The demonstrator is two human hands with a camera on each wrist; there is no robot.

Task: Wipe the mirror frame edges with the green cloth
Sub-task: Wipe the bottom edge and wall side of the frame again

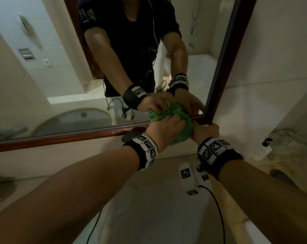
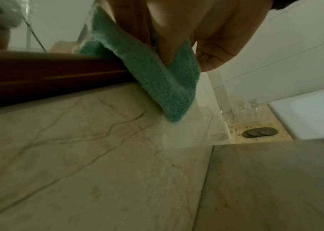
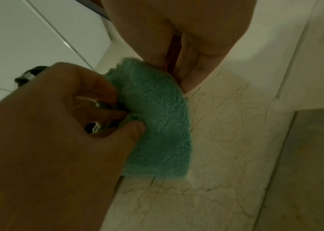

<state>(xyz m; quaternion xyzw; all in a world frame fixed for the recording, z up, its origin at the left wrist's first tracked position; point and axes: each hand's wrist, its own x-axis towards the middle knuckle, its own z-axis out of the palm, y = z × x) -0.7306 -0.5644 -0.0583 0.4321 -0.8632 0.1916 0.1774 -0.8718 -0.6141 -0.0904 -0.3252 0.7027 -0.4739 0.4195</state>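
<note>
The fluffy green terry cloth (image 1: 177, 128) was bunched at the lower right corner of the dark reddish-brown wooden mirror frame (image 1: 64, 137). The left hand (image 1: 164, 132) had its fingers curled around the cloth, gripping it against the frame. The right hand (image 1: 204, 132) pinched the cloth's other side, just beside the corner, above the pale veined marble surface (image 2: 82, 156).

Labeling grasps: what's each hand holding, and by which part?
Left hand grips the bunched green cloth at its middle, fingers curled in. Right hand touches the cloth's right end by the frame corner; its grip cannot be told.
</note>
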